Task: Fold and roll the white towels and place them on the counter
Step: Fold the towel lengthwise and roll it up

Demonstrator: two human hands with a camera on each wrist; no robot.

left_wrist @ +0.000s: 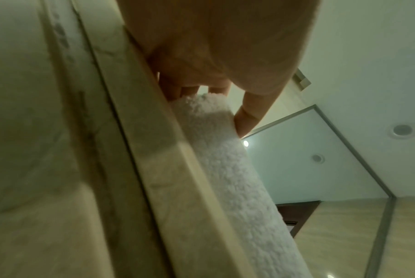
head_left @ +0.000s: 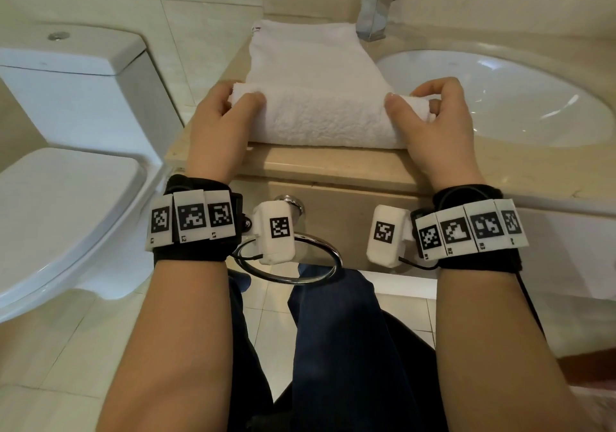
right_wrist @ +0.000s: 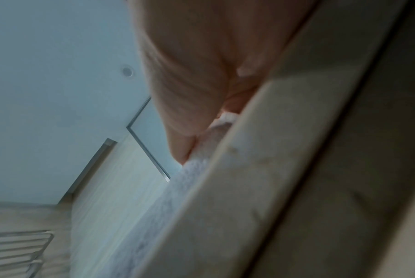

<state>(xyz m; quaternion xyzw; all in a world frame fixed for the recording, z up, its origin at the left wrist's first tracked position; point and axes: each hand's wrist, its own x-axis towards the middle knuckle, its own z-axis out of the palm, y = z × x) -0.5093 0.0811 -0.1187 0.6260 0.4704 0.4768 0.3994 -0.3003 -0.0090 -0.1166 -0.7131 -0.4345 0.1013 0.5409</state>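
A white terry-cloth towel (head_left: 313, 98) lies lengthwise on the beige marble tabletop (head_left: 333, 165), between the white ceramic toilet (head_left: 66, 165) and the oval white sink basin (head_left: 500, 98). Its near end is rolled into a thick cylinder just behind the front edge of the tabletop, while the flat remainder stretches back toward the chrome faucet (head_left: 380, 1). The left hand (head_left: 216, 121) grips the roll's left end, thumb on top and fingers (left_wrist: 175, 90) curled behind it. The right hand (head_left: 436, 121) grips the right end the same way, thumb pressed on the roll. Below the tabletop edge hangs a chrome towel ring (head_left: 290, 258), partly hidden by the wrist-worn cameras.
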